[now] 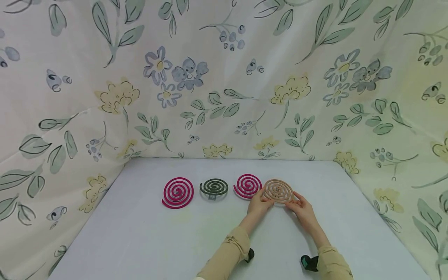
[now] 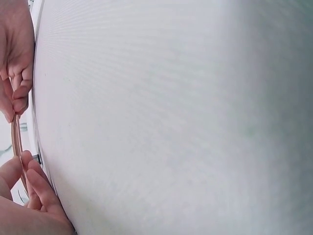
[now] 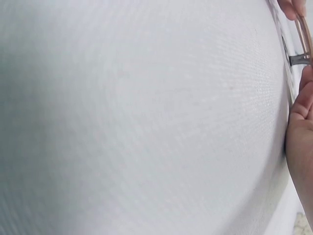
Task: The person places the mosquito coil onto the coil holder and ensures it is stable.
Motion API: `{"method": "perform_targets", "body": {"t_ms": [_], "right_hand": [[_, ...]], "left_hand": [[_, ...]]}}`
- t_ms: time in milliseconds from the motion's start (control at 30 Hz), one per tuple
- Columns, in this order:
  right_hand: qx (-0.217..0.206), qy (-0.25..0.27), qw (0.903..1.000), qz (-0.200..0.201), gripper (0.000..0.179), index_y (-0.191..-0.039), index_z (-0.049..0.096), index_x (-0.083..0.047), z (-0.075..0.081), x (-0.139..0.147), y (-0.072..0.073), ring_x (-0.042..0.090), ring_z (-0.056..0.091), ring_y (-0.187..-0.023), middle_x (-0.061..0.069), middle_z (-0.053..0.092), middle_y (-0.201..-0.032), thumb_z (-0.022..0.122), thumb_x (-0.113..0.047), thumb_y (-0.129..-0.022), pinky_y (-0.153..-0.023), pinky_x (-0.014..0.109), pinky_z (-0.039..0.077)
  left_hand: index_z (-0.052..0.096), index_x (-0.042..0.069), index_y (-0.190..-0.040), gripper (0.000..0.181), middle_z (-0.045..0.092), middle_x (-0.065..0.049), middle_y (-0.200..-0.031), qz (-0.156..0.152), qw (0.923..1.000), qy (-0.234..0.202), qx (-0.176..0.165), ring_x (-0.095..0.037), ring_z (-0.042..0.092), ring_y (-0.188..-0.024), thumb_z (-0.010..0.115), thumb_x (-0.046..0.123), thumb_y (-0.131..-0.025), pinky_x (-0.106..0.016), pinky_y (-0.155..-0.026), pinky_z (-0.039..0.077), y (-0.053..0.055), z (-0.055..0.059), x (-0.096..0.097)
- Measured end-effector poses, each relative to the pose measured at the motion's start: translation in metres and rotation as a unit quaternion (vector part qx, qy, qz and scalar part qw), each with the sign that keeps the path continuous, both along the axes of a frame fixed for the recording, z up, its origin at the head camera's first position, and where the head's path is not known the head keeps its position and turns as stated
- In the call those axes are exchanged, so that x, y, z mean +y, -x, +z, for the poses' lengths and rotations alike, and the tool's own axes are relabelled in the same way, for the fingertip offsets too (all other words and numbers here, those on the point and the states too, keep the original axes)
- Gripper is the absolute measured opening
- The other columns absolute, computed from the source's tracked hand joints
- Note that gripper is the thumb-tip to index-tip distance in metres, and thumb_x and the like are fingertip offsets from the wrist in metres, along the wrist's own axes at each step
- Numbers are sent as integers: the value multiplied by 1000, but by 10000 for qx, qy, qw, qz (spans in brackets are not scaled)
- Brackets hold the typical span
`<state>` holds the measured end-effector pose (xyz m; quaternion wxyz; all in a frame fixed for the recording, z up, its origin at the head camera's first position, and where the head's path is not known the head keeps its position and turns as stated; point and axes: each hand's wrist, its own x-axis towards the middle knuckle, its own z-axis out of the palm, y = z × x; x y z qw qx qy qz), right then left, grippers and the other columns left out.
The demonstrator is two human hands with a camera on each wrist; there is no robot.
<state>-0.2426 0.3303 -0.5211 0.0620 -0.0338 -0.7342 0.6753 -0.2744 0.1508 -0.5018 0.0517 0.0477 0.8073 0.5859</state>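
A tan mosquito coil [image 1: 278,190] lies flat between both hands at the right end of a row of coils. My left hand [image 1: 259,204] pinches its left edge between thumb and fingers. At the opposite edge, my right hand [image 1: 302,210] pinches the same coil. A small grey stand [image 3: 299,59] shows just beneath the tan coil in the right wrist view. Close beside the left hand is a magenta mosquito coil [image 1: 248,186]. In the left wrist view the tan coil [image 2: 16,137] is seen edge-on, with fingers at both sides.
Farther left, a dark green mosquito coil [image 1: 214,187] rests on a small stand [image 1: 212,197], and another magenta mosquito coil [image 1: 177,193] lies beyond it. The white table [image 1: 157,241] ends at a floral cloth [image 1: 224,77] behind and at the sides.
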Motion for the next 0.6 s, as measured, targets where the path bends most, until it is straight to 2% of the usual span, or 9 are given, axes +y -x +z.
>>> {"method": "perform_targets", "body": {"t_ms": [133, 167, 333, 600], "right_hand": [[-4, 47, 10000, -30, 83, -143, 23, 10, -2, 0, 1, -6, 55, -76, -16, 59, -81, 71, -18, -82, -71, 11, 45], [-168, -77, 9998, -91, 83, -144, 22, 10, -1, 0, 2, -7, 54, -76, -18, 58, -81, 70, -18, -82, -71, 11, 45], [-493, -15, 9985, -246, 72, -146, 21, 7, 1, -1, 4, -6, 53, -75, -17, 57, -78, 62, -3, -87, -72, 11, 45], [-616, -97, 9978, -241, 73, -147, 20, 4, 1, 0, 4, -7, 53, -76, -20, 56, -76, 62, -4, -87, -73, 11, 44]], "left_hand": [[51, 11, -136, 63, 61, 2, -68, -26, 10000, -53, 6, -1, 46, -58, 75, 14, -78, -17, -57, 37, 0, 0, -1], [51, 11, -136, 63, 61, 2, -68, -32, 10000, -67, -4, -1, 46, -57, 75, 13, -78, -17, -57, 37, -1, 0, -1], [50, 9, -136, 63, 62, -1, -68, -72, 9999, -146, 4, -1, 46, -57, 74, 12, -78, -17, -56, 37, -2, 2, -2], [51, 9, -136, 62, 60, 2, -67, -59, 9998, -180, 11, 0, 45, -57, 74, 11, -78, -16, -56, 37, -1, 1, -1]]}}
